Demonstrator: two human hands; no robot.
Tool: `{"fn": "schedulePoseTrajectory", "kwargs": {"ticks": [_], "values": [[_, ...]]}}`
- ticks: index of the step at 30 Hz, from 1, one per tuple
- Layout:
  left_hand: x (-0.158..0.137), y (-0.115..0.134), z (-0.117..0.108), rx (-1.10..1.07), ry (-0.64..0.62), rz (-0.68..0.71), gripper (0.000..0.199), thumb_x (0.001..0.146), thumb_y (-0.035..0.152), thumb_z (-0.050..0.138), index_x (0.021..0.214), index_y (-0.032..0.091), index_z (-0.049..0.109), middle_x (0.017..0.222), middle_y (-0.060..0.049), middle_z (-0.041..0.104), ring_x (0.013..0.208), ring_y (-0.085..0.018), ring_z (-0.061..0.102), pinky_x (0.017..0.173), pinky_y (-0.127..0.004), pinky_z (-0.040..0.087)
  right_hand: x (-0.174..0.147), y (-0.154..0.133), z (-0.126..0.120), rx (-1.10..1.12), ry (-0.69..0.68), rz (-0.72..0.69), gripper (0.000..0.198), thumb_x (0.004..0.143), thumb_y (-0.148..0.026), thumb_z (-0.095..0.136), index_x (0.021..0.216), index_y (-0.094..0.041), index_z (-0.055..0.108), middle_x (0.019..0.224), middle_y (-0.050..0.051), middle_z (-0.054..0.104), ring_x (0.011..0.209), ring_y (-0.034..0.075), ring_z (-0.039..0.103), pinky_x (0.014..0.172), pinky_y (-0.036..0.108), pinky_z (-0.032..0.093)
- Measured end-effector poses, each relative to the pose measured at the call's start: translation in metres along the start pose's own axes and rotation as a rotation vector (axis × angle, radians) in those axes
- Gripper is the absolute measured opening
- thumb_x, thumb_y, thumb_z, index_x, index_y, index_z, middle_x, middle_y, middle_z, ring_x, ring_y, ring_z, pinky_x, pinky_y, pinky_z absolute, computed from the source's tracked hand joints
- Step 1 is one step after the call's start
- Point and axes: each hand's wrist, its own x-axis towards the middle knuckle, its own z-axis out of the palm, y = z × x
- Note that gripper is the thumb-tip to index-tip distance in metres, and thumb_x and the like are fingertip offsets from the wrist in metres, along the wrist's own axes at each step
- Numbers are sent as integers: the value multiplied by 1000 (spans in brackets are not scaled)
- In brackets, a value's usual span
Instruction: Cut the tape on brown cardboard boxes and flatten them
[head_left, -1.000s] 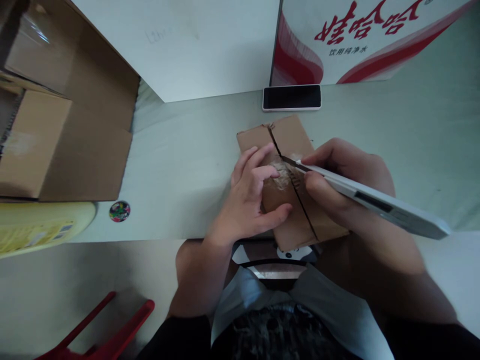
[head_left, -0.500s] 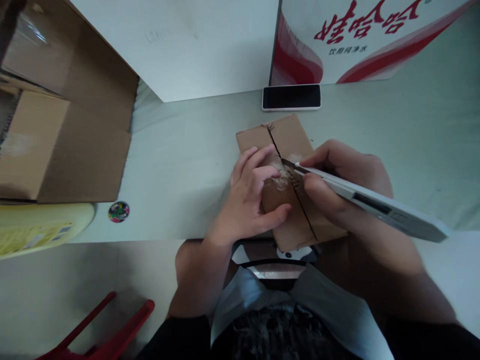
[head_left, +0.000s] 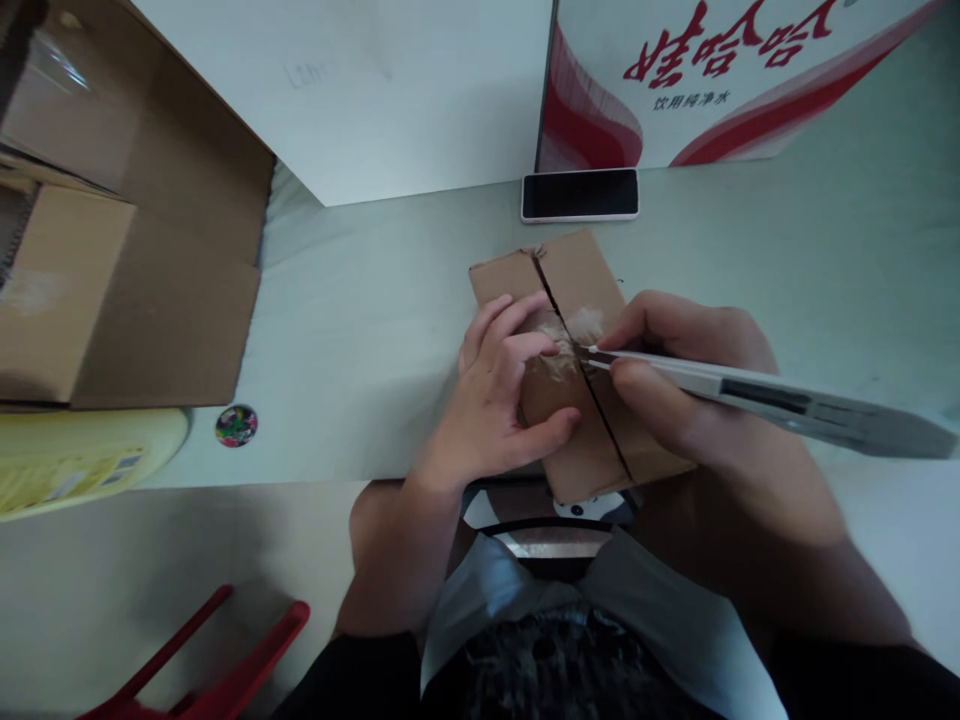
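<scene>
Bare table point(head_left: 360, 300) left of hands (big carton point(head_left: 135, 280) beyond)

Quick tally of what's sitting on the desk point(head_left: 360, 300): two hands, left point(head_left: 499, 400) and right point(head_left: 675, 375), one small cardboard box point(head_left: 581, 270), one utility knife point(head_left: 780, 405), one phone point(head_left: 580, 194), one round sticker point(head_left: 236, 425), one big open carton point(head_left: 150, 270), one yellow container point(head_left: 82, 460).

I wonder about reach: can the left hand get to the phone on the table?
Probably yes. The left hand rests on the small box; the phone lies just beyond, with bare table between.
</scene>
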Motion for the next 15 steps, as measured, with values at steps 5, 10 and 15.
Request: {"fn": "schedulePoseTrajectory", "kwargs": {"ticks": [5,10,15], "values": [[0,0,0,-8,-18,-9,56,102,69,56,138,30,40,163,-17,49,160,-36,35,131,-63,31,6,20,3,-30,-35,-87,11,79,-34,63,73,-25,61,59,0,59,51,14,45,48,30,31],[0,1,-1,-20,7,1,52,103,66,56,135,27,45,160,-17,53,158,-33,38,132,-60,33,6,17,-1,-53,-59,-97,8,75,-26,62,68,-24,59,54,-1,53,49,13,40,47,31,29],[1,-1,-2,-10,3,-9,52,103,66,54,136,27,47,158,-16,56,157,-34,41,131,-62,33,-1,3,-8,-24,-62,-77,13,77,-20,60,65,-23,57,53,-2,48,52,12,40,47,30,27]]}}
